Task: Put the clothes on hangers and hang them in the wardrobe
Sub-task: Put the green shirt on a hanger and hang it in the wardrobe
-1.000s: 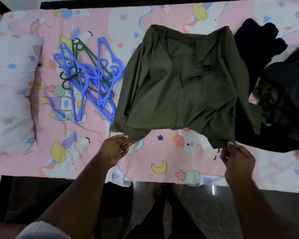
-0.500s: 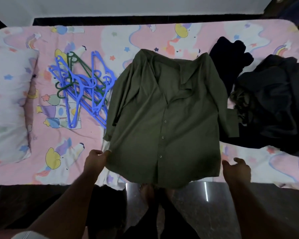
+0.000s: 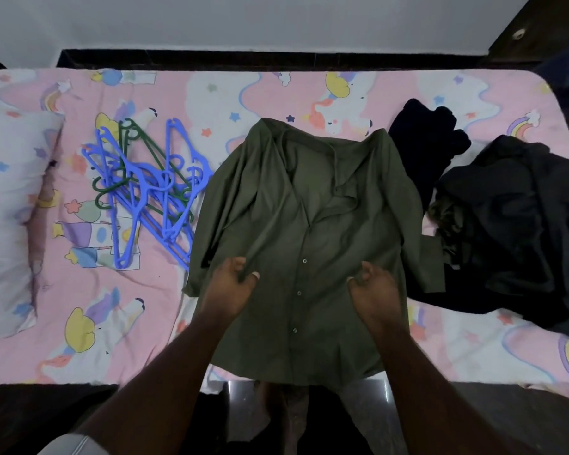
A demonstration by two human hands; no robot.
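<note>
An olive green button shirt (image 3: pixel 306 224) lies front up across the middle of the bed, collar toward the wall and hem hanging over the near edge. My left hand (image 3: pixel 232 287) pinches the fabric left of the button line. My right hand (image 3: pixel 373 290) has its fingers curled into the fabric right of the buttons. A tangled heap of blue and green plastic hangers (image 3: pixel 145 188) lies on the sheet just left of the shirt.
A pile of dark clothes (image 3: pixel 513 224) covers the bed's right part, touching the shirt's right sleeve. A pillow (image 3: pixel 10 205) lies at the left end. The pink cartoon bed sheet (image 3: pixel 119 323) shows between them. Dark floor runs along the near edge.
The shirt was pulled toward me and laid flat with its hem over the bed edge. Both hands left the hem corners and moved up onto the shirt's front, gathering fabric.
</note>
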